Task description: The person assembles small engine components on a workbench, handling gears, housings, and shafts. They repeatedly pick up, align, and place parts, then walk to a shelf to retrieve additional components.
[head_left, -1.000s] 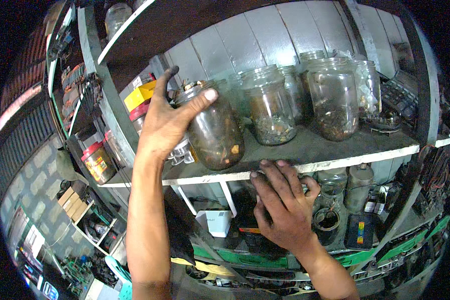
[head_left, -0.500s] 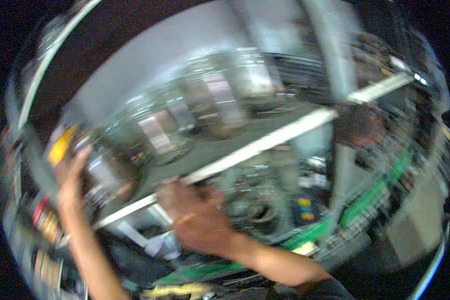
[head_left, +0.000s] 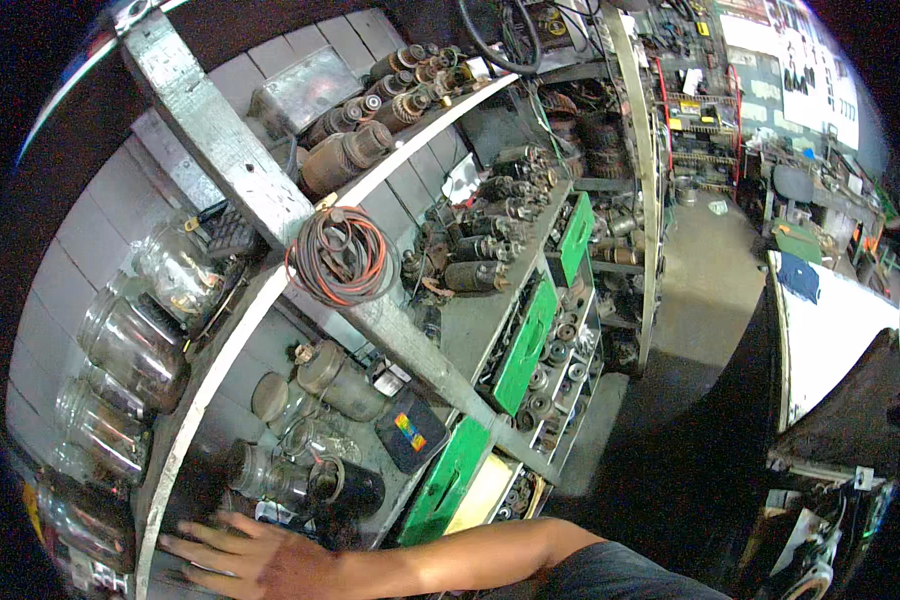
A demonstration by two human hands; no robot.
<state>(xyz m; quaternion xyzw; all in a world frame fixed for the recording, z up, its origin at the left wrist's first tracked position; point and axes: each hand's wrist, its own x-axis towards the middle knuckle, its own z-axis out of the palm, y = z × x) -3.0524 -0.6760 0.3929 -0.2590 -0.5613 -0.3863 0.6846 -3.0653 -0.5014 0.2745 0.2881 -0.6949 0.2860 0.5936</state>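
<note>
My right hand point(head_left: 255, 558) reaches in from the lower right, its fingers spread and holding nothing that I can see. Its fingertips are by the white front edge of a shelf point(head_left: 192, 400); I cannot tell whether they touch it. Several clear glass jars point(head_left: 135, 345) with small parts inside stand on that shelf, beyond the edge. Just above the hand, on the lower shelf, are a glass jar point(head_left: 260, 472) and a dark open-topped can point(head_left: 345, 485). My left hand is out of the picture.
A coil of grey and orange cable point(head_left: 342, 258) hangs on a pale wooden post point(head_left: 225, 150). Green drawer fronts point(head_left: 448, 482) line the bench below, beside racks of round metal parts. Greasy motor-like parts point(head_left: 480, 275) crowd the shelves; a white-topped surface point(head_left: 835, 340) stands at the right.
The view has swung right and steadied. My left hand, earlier beside the jars and a yellow item, has left the picture. My right hand, blurred before, now shows spread fingers lower left.
</note>
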